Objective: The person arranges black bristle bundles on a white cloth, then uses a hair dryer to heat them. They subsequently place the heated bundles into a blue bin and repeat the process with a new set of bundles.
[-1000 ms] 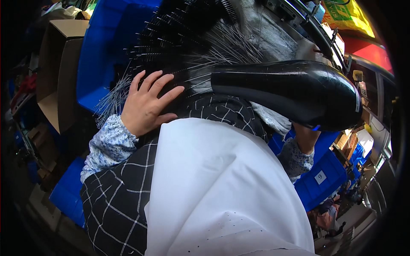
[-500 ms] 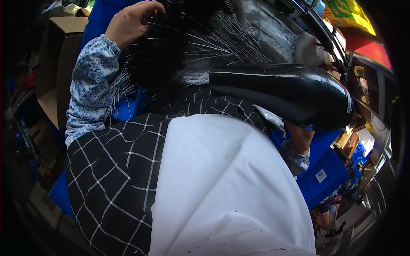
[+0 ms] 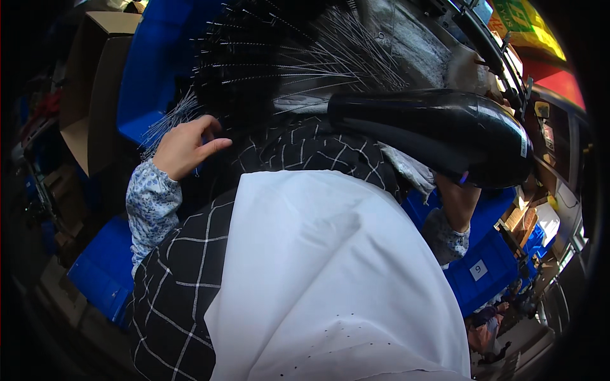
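Hair dryer: rigid, smooth, fairly heavy; right hand looks clamped on its handle. Left hand, fingers apart, touches soft hair.

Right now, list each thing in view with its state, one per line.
Hair dryer: held up in the right hand, nozzle aimed left at the hair.
Left hand: open, fingers at the hair's edge.
Hair: black, strands fanned out.
White cloth: draped over the checked garment.

Blue plastic crates stacked right and left, cardboard boxes at left, bright daylight.
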Motion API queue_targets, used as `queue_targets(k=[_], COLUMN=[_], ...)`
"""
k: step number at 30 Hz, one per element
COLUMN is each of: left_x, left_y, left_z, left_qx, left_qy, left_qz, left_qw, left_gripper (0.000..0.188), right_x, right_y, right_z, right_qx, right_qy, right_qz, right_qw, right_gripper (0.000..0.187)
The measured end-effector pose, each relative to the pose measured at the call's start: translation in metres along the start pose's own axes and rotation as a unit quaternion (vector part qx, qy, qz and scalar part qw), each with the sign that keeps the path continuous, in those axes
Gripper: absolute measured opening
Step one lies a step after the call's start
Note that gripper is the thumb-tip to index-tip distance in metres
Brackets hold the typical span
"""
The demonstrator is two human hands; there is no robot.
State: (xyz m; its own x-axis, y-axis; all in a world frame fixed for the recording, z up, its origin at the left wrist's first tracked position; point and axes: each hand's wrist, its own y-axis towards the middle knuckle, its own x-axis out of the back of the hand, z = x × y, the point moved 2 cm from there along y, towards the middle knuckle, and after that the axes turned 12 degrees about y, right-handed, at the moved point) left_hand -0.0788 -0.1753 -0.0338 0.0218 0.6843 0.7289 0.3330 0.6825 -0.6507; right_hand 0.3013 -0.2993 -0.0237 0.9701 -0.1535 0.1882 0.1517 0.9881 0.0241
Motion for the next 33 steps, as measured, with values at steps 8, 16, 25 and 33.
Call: queue_targets(k=[8,16,25,33], left_x=[-0.019,-0.007,0.002,-0.033], left_y=[0.0,-0.002,-0.005,-0.006], left_z=[-0.002,-0.013,-0.011,0.025], left_qx=[-0.073,-0.134,-0.142,0.087], left_qy=[-0.111,-0.223,-0.233,0.017], left_qz=[-0.082,-0.147,-0.159,0.035], left_qw=[0.988,0.954,0.949,0.995], left_gripper=[0.016,0.018,0.029,0.064], right_x=[0.0,0.009,0.002,0.0], right_y=[-0.009,-0.036,-0.035,-0.012], right_z=[0.002,-0.005,-0.02,-0.007], right_qx=[-0.02,0.045,0.175,0.125], right_qy=[0.001,-0.058,-0.587,-0.411], right_qz=[-0.014,0.014,-0.037,-0.023], right_qw=[1.0,0.997,0.79,0.903], right_gripper=[0.032,0.036,0.037,0.028])
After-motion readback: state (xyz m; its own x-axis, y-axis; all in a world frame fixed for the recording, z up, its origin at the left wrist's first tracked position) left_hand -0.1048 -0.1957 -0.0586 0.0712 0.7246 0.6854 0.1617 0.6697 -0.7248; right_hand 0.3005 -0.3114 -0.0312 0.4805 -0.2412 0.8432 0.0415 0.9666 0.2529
